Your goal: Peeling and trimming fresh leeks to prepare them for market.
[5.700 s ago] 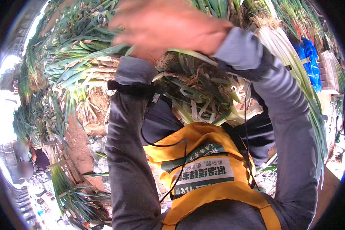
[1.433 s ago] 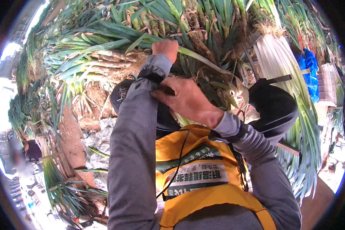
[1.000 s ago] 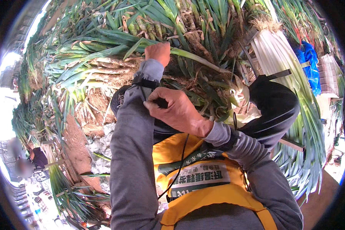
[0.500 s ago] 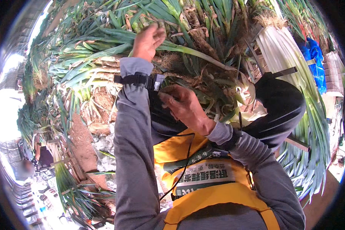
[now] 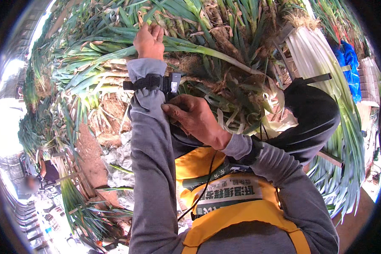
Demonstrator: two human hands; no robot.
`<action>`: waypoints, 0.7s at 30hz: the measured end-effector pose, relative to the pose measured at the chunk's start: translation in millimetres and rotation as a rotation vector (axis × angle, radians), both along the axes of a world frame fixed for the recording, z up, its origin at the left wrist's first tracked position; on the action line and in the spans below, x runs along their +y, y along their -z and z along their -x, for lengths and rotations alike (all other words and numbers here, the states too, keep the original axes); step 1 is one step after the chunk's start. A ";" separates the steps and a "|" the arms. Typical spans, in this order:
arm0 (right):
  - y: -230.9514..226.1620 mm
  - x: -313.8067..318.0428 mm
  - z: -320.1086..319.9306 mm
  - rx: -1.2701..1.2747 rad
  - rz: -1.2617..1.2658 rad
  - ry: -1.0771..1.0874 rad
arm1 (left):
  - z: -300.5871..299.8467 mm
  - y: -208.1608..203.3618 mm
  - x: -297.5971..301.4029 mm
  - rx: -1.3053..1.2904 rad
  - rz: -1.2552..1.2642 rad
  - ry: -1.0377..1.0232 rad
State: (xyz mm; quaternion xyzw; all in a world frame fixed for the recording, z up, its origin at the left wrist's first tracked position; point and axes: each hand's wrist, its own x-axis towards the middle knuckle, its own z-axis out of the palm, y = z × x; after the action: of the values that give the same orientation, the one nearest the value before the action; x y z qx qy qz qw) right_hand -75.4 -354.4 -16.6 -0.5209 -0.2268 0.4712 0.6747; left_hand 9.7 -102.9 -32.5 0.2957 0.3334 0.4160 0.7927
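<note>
My left hand [image 5: 149,41] is raised over the leek leaves, its fingers stretched up and a little apart, with nothing visible in it. A long leek [image 5: 211,52] lies just beyond it, running to the right. Round my left wrist is a black strap [image 5: 144,83] with a small black device [image 5: 174,83]. My right hand [image 5: 199,120] reaches across, its fingers pinched at the edge of the grey sleeve [image 5: 150,103] on my left forearm, just below the strap. The exact fingertip grip is partly hidden.
Piled leeks [image 5: 84,63] spread across the far side and left. A trimmed white-stalked leek bundle [image 5: 311,53] rests in a metal frame at right, near a blue plastic sheet [image 5: 348,70]. Another leek bundle [image 5: 70,197] lies lower left, near another person [image 5: 51,173].
My left hand has moved slightly left and its fingers now point upward. My right hand has shifted left, from beside the forearm onto the sleeve's edge.
</note>
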 end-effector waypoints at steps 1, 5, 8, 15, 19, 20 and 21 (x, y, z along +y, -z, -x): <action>-4.2 1.6 -0.7 0.019 0.009 -0.012 | 2.7 2.0 4.5 0.002 0.001 -0.001; -8.7 1.0 -1.0 0.037 0.047 0.005 | 3.4 5.3 13.5 -0.057 0.035 0.029; -1.3 0.5 -1.2 0.010 -0.008 0.017 | -1.0 2.5 15.5 -0.025 0.071 -0.030; 4.0 -3.8 -8.1 -0.044 0.001 -0.030 | -3.6 0.1 13.9 -0.014 0.108 -0.025; 15.6 -4.3 -8.9 -0.093 -0.165 -0.086 | -2.1 1.5 21.6 -0.040 0.084 0.013; 13.4 -5.2 -10.8 -0.113 -0.144 -0.141 | -0.8 2.1 23.6 -0.015 0.045 -0.021; 9.9 -6.7 -13.4 -0.112 -0.142 -0.138 | -1.3 0.0 20.9 0.009 0.009 -0.051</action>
State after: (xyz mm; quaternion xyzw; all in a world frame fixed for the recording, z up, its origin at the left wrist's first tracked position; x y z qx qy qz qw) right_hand -62.0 -361.1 -26.5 -0.4806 -0.3324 0.4696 0.6618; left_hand 11.0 -81.9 -32.4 0.2853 0.3464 0.4331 0.7817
